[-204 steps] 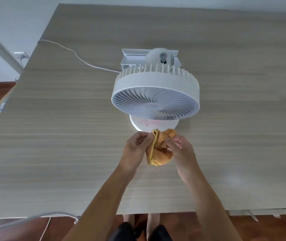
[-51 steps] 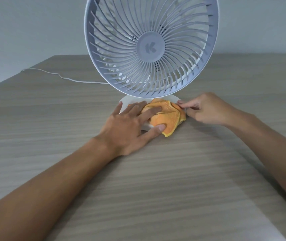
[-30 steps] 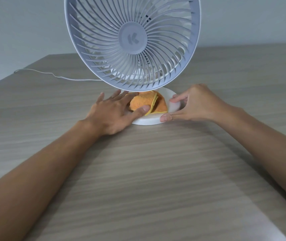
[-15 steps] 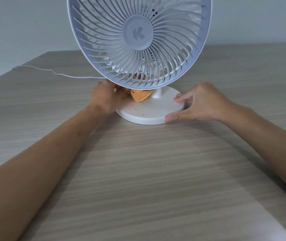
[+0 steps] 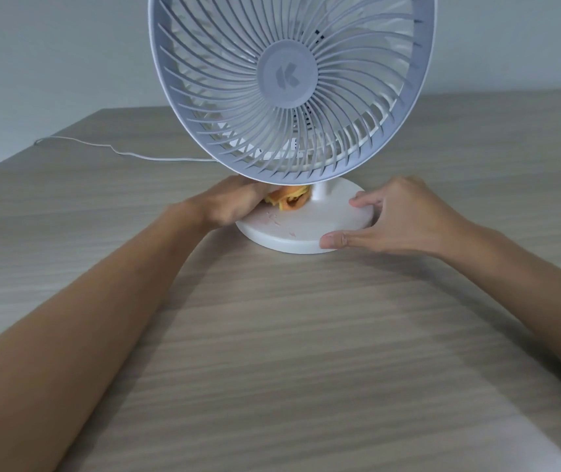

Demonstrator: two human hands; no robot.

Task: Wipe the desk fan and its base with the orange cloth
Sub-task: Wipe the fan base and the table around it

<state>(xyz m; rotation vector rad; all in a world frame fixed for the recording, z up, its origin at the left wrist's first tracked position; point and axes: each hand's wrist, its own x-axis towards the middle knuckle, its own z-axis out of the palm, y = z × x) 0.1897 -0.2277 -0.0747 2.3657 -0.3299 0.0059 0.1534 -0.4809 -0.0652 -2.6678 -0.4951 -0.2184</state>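
A white desk fan (image 5: 287,76) stands upright on the wooden table, its round grille facing me. Its round white base (image 5: 306,229) carries a few faint pinkish marks. My left hand (image 5: 229,204) rests on the left rear part of the base, under the grille, and grips the crumpled orange cloth (image 5: 289,199) beside the fan's short neck. My right hand (image 5: 398,218) clasps the right rim of the base, thumb on the front edge and fingers on top.
The wood-grain table (image 5: 272,352) stretches all round the fan. A thin white cable (image 5: 119,151) runs from behind the fan to the table's left edge. A plain pale wall lies behind.
My left hand has pushed the orange cloth from the front of the base back to its left rear beside the neck. My right hand has shifted from the cloth to the base's right rim.
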